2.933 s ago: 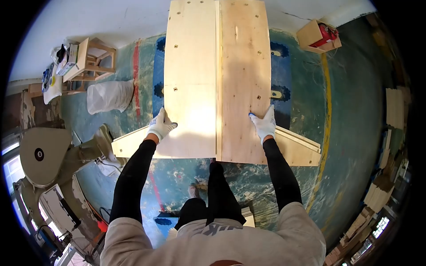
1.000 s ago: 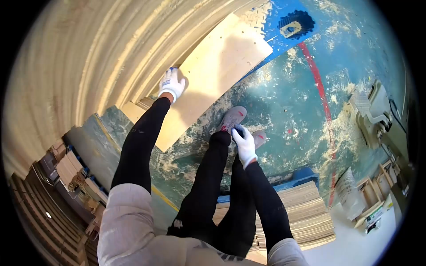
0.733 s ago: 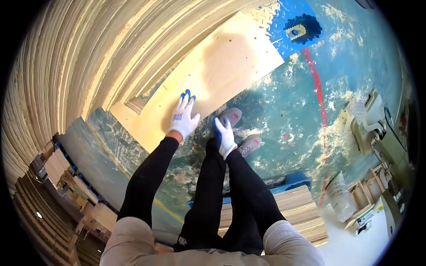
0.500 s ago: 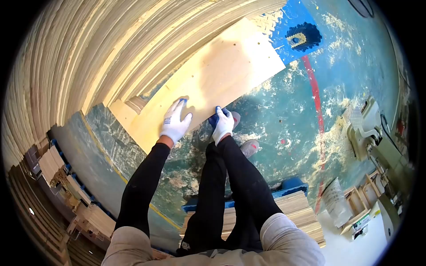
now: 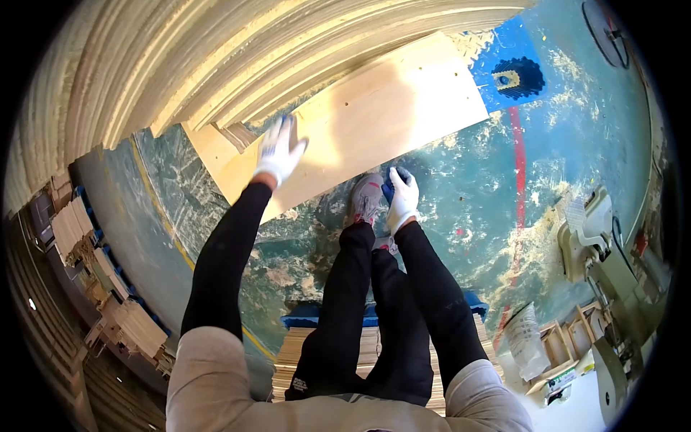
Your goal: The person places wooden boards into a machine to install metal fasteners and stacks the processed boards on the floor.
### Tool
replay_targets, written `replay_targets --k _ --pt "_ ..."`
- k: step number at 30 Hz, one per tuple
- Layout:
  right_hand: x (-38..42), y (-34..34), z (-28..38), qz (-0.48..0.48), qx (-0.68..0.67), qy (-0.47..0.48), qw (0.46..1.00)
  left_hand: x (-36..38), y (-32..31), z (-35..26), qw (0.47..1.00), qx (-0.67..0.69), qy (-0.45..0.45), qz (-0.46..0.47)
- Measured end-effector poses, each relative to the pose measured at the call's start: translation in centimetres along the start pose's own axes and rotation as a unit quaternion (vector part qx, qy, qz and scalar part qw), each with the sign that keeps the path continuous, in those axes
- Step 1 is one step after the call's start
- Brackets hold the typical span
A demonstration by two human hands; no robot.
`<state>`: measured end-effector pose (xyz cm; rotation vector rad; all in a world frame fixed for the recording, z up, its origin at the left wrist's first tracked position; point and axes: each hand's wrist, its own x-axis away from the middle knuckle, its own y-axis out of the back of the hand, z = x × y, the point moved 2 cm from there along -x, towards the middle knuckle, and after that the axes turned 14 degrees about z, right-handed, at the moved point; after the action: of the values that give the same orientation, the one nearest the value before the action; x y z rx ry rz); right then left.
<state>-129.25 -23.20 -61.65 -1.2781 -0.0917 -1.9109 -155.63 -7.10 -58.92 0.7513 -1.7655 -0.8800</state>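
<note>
A long pale plywood board [image 5: 360, 119] lies slanted in front of me, with a few small dark spots on its face. My left hand [image 5: 279, 151], in a white glove with a blue palm, is over the board's left part, fingers stretched and thumb apart. Off the board's near edge, above the floor, is my right hand [image 5: 403, 198] in a matching glove. Its fingers are curled in with the thumb against them; I cannot tell whether anything is inside. Another pale board [image 5: 214, 147] shows past the plywood's left end.
Tall stacks of sheets [image 5: 216, 57] curve along the upper left. A blue base with a dark ribbed post [image 5: 529, 78] stands beyond the board's far end. Behind my legs is another stack [image 5: 288, 356]. Machinery [image 5: 586, 227] and a plastic bag [image 5: 527, 342] are at right. Sawdust lies on the green floor.
My left hand has shifted up and left across the board. My right hand has come away from the board's near edge, to the right. My view and feet have shifted too.
</note>
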Motion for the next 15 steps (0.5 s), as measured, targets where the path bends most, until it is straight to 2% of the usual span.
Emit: replay_targets --k 2,3,5,6,8,10,12,15 --pt "-0.9 0.7 -2.7 0.012 -0.004 -0.035 0.999 -4.2 0.7 -0.9 0.983 0.038 0.127 0.127" --pt "-1.2 0.1 -3.2 0.034 -0.025 -0.051 0.998 -3.9 1.2 -2.8 0.981 -0.023 0.148 0.127" --pt "-1.5 -0.5 -4.8 0.077 -0.040 -0.079 0.993 -2.1 -1.0 -1.9 0.984 0.009 0.116 0.133" --pt "-1.4 -2.0 -5.6 0.020 -0.076 0.002 0.997 -1.6 -1.5 -1.7 0.986 0.026 0.100 0.130" --pt "0.5 -1.9 -6.6 -0.097 -0.079 -0.022 0.992 1.6 -2.0 -3.1 0.985 0.023 0.065 0.161" --pt "1.1 1.2 -9.2 -0.090 -0.136 0.007 0.987 3.1 -2.3 -3.8 0.984 0.037 0.035 0.172" --pt "2.4 2.0 -8.6 -0.128 -0.129 -0.040 0.983 4.2 -3.0 -3.0 0.983 0.067 0.013 0.172" --pt "3.4 0.2 -5.8 -0.132 -0.135 -0.075 0.979 4.0 -2.3 -2.6 0.984 0.051 0.020 0.167"
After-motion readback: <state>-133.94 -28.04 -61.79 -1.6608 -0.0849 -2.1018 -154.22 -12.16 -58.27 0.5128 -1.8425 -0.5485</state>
